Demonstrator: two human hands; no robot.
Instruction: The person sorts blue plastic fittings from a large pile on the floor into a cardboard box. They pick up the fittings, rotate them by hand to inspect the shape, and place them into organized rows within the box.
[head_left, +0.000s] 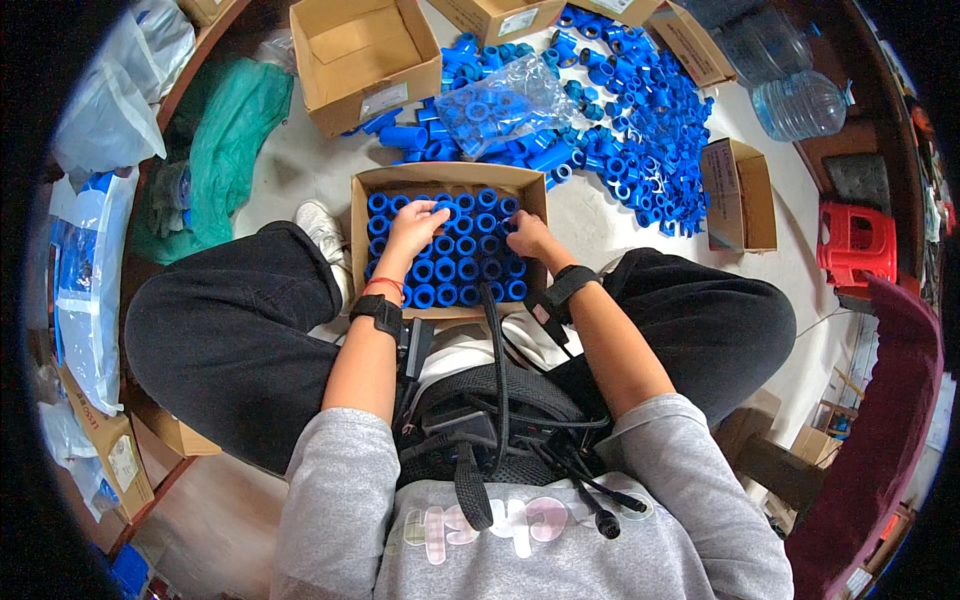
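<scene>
A cardboard box (450, 174) stands between my legs, filled with rows of upright blue plastic pipe fittings (445, 270). Over its middle, near the back rows, my left hand (411, 229) grips a blue pipe fitting (448, 212) between thumb and fingers. At the box's right side my right hand (529, 235) reaches in, its fingertips at a dark blue fitting (508, 226); the fingers partly hide it, and whether they grip it cannot be told. A black cable crosses the box's front edge.
Beyond the box, many loose blue fittings (637, 112) lie heaped on the floor, with a clear plastic bag (510, 105) on them. Cardboard boxes (367, 60) stand behind, another (739, 195) to the right. Farther right are water bottles (799, 105) and a red stool (855, 244). Green netting (240, 142) lies left.
</scene>
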